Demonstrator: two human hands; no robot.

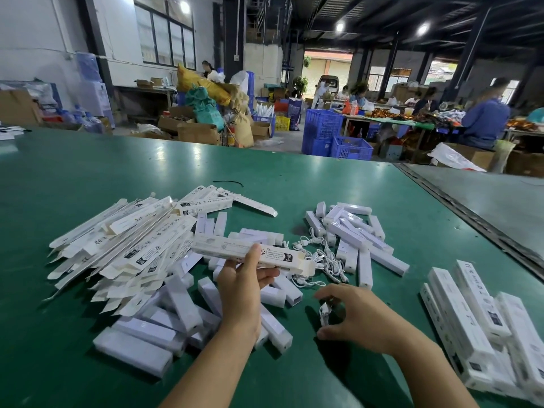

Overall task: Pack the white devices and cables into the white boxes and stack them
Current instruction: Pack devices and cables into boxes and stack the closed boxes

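Observation:
My left hand [244, 278] grips a long white box [229, 248], held level above the table, its right end flap open. My right hand [353, 316] curls its fingers round a small coiled white cable [324, 312] just above the green table [88, 187]. Several white devices [182, 307] lie loose under and left of my left forearm, and more white devices [353, 234] lie further back on the right. A tangle of white cables [323, 260] sits between the two heaps. Flat unfolded boxes [132, 245] are piled at left. Packed boxes [471, 319] are stacked at right.
A black cable tie [228, 182] lies beyond the flat boxes. A metal seam [471, 219] runs diagonally along the table's right side. Blue crates [350, 147], cardboard boxes and seated workers fill the hall behind the table.

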